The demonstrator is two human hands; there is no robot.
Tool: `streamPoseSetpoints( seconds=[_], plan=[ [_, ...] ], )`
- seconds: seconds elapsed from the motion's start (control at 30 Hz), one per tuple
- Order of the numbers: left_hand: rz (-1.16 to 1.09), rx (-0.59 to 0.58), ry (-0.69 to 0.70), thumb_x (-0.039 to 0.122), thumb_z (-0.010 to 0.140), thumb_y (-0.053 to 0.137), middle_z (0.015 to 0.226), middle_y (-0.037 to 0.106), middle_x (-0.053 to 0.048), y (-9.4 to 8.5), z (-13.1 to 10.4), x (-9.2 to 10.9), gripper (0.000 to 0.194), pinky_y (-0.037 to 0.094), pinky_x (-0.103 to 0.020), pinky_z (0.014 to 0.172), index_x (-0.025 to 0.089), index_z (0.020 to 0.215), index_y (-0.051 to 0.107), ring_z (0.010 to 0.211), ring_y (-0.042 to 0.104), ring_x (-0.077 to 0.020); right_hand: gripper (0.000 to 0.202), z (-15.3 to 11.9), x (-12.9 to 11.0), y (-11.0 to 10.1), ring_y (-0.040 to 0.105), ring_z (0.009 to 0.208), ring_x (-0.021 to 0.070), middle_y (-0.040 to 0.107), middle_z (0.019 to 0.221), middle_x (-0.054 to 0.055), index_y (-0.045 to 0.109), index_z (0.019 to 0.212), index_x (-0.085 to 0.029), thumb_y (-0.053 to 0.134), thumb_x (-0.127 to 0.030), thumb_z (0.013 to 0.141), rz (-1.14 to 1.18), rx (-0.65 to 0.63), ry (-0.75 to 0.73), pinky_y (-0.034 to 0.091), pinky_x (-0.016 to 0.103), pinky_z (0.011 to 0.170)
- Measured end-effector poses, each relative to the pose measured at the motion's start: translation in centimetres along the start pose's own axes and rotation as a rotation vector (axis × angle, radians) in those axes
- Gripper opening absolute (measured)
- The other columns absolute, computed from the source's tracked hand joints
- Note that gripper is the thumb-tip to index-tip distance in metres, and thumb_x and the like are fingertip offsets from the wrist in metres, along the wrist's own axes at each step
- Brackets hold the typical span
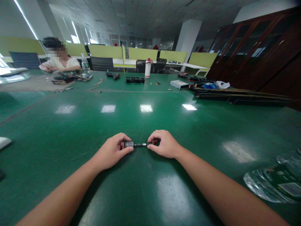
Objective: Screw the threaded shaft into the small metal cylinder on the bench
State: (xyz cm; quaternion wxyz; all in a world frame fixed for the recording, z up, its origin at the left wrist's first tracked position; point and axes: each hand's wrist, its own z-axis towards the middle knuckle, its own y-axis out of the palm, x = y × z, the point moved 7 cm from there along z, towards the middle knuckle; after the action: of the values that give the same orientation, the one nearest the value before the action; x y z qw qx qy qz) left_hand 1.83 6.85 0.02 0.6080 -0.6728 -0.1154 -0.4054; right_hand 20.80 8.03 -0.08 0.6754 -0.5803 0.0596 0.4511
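My left hand [115,150] is closed around a small grey cylinder, which looks like a motor [129,144]. From its right end a thin dark shaft [139,145] with a pale tip points toward my other hand. Between thumb and fingertips, my right hand [166,143] pinches a small black ridged piece [150,143], mostly covered by the fingers. A narrow gap seems to separate the pale tip from that piece. Both hands are just above or on the green tabletop [131,185]; contact is hard to tell.
A plastic bottle [275,182] lies at the right edge. Farther back are a white flask [148,68], a black block-shaped part [135,80], a power drill [113,75], a grey box [179,84] and long black strips [237,95]. A person [60,59] sits at the far left.
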Motion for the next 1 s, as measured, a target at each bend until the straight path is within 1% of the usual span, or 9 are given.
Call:
streamPoseSetpoints(
  seconds=[0.13,0.27,0.37,0.5,0.63,0.73,0.83,0.9,1.0],
  plan=[
    [-0.001,-0.007,0.002,0.040,0.083,0.064,0.072,0.054,0.002,0.1,0.1,0.0,0.026,0.039,-0.024,0.057,0.018,0.097,0.064,0.062,0.050,-0.0144,0.006,0.1,-0.2,0.3,0.058,0.066,0.0130,0.066,0.069,0.001,0.073,0.078,-0.018,0.075,-0.020,0.072,0.005,-0.007,-0.029,0.043,0.027,0.066],
    [-0.004,-0.018,0.010,0.040,0.084,0.063,0.071,0.054,0.003,0.2,0.1,-0.2,0.027,0.039,-0.024,0.057,0.018,0.099,0.063,0.062,0.050,-0.0144,0.009,0.1,-0.9,0.9,0.060,0.071,0.0143,0.069,0.074,0.002,0.075,0.083,-0.019,0.076,-0.023,0.075,0.024,-0.044,-0.096,0.045,0.028,0.070],
    [-0.012,-0.028,0.015,0.039,0.083,0.064,0.071,0.054,0.003,0.3,0.1,-0.3,0.026,0.039,-0.024,0.056,0.018,0.099,0.062,0.062,0.050,-0.0143,0.013,0.1,-1.4,1.2,0.060,0.077,0.0155,0.070,0.080,0.003,0.075,0.090,-0.019,0.074,-0.019,0.077,0.038,-0.068,-0.133,0.046,0.029,0.074],
    [-0.030,-0.031,0.026,0.037,0.081,0.067,0.071,0.054,0.003,0.4,0.0,-0.3,0.025,0.039,-0.023,0.055,0.018,0.096,0.061,0.061,0.050,-0.0136,0.019,-0.1,-1.7,1.3,0.059,0.082,0.0166,0.070,0.085,0.004,0.074,0.095,-0.019,0.071,-0.012,0.077,0.031,-0.059,-0.149,0.046,0.031,0.078],
    [-0.051,-0.051,0.041,0.034,0.078,0.070,0.075,0.056,0.002,0.4,0.0,-0.1,0.025,0.039,-0.022,0.056,0.018,0.094,0.060,0.062,0.050,-0.0133,0.018,-0.1,-1.7,1.3,0.058,0.086,0.0175,0.069,0.089,0.004,0.074,0.095,-0.022,0.071,-0.015,0.079,0.018,-0.038,-0.142,0.046,0.033,0.081],
    [-0.037,-0.070,0.072,0.035,0.076,0.072,0.079,0.058,0.001,0.5,-0.1,0.2,0.026,0.040,-0.023,0.059,0.018,0.093,0.061,0.066,0.051,-0.0138,0.018,-0.1,-2.4,1.8,0.059,0.087,0.0178,0.071,0.090,0.004,0.074,0.097,-0.021,0.072,-0.016,0.080,0.040,-0.057,-0.165,0.046,0.033,0.082],
    [-0.028,-0.099,0.109,0.038,0.083,0.066,0.080,0.059,0.000,0.6,-0.2,0.7,0.022,0.041,-0.024,0.062,0.018,0.091,0.063,0.069,0.053,-0.0143,0.022,-0.3,-3.0,2.3,0.061,0.086,0.0175,0.073,0.091,0.003,0.071,0.102,-0.021,0.073,-0.019,0.080,0.044,-0.070,-0.180,0.044,0.033,0.083],
    [-0.031,-0.107,0.102,0.040,0.088,0.060,0.078,0.059,0.000,0.6,-0.2,0.8,0.023,0.040,-0.024,0.062,0.018,0.090,0.064,0.069,0.053,-0.0143,0.018,-0.4,-3.2,2.4,0.061,0.085,0.0169,0.073,0.089,0.002,0.071,0.100,-0.022,0.072,-0.022,0.081,0.031,-0.071,-0.180,0.043,0.033,0.082],
    [-0.026,-0.103,0.061,0.042,0.086,0.062,0.072,0.058,0.001,0.7,-0.1,0.6,0.025,0.039,-0.024,0.059,0.018,0.092,0.065,0.066,0.052,-0.0140,0.013,-0.5,-3.2,2.5,0.061,0.085,0.0166,0.074,0.088,0.002,0.072,0.097,-0.022,0.069,-0.024,0.084,0.032,-0.077,-0.185,0.043,0.032,0.081]
  ],
)
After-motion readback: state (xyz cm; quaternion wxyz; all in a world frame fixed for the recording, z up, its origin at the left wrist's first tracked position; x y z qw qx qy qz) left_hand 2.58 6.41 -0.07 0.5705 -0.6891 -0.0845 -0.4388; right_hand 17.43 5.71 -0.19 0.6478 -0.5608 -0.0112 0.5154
